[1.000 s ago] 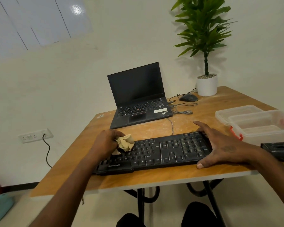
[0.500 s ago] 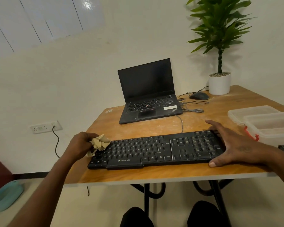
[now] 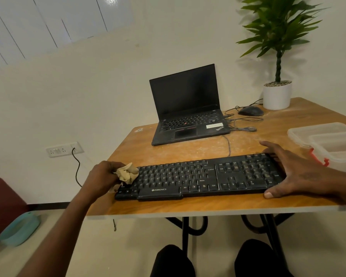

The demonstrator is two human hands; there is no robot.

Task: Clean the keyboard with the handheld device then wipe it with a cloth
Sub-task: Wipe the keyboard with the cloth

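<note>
My left hand [image 3: 103, 177] and the crumpled cloth [image 3: 127, 174] cover the keyboard's [image 3: 200, 176] left end, so the keys under them are hidden; my right hand [image 3: 300, 172] hides its right end; most key legends are too small to read; the clear containers [image 3: 328, 140] run off the right edge; the plant's [image 3: 278, 27] top is cut off; the laptop's [image 3: 188, 108] sticker text is unreadable.
</note>
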